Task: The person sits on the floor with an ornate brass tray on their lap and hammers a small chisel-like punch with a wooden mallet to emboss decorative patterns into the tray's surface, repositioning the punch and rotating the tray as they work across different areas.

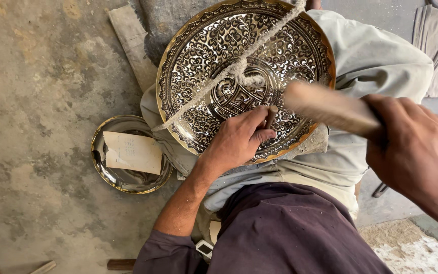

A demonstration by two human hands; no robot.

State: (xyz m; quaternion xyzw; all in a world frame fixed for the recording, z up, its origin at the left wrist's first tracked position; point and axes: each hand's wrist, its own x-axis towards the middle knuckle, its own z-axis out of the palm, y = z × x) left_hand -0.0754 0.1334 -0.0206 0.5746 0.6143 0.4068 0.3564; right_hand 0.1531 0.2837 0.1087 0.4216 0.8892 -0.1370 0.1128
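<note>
The worn grey concrete floor (36, 101) fills the left half of the view and runs on past the far edge; over it, at the near centre, sits the person in a dark purple-brown shirt (290, 228) with pale grey-green trousers (376, 61) stretched across the raised knees; on those knees rests the large round brass tray engraved with dense black-and-gold floral pattern (198, 56), tilted toward the camera, its scalloped rim gold; a frayed pale twisted rope (229, 71) crosses the tray's face from the far right to the near left and is knotted over the central medallion; on the floor to the left, just beside the knee, lies a smaller plain polished round metal dish (100, 167), and inside it lies a creased rectangular sheet of pale paper (130, 152) covering much of its bowl; a weathered grey wooden plank (133, 40) lies on the floor at the far side, running under the tray's left edge; the right hand (414, 149), near and at the right, is clenched tight around a blurred pale wooden mallet (330, 106) raised above the tray's right side; the left hand (239, 139) rests on the tray's near part, fingers curled closely round a short brown metal chisel (271, 115) whose tip meets the engraved surface beside the medallion.
</note>
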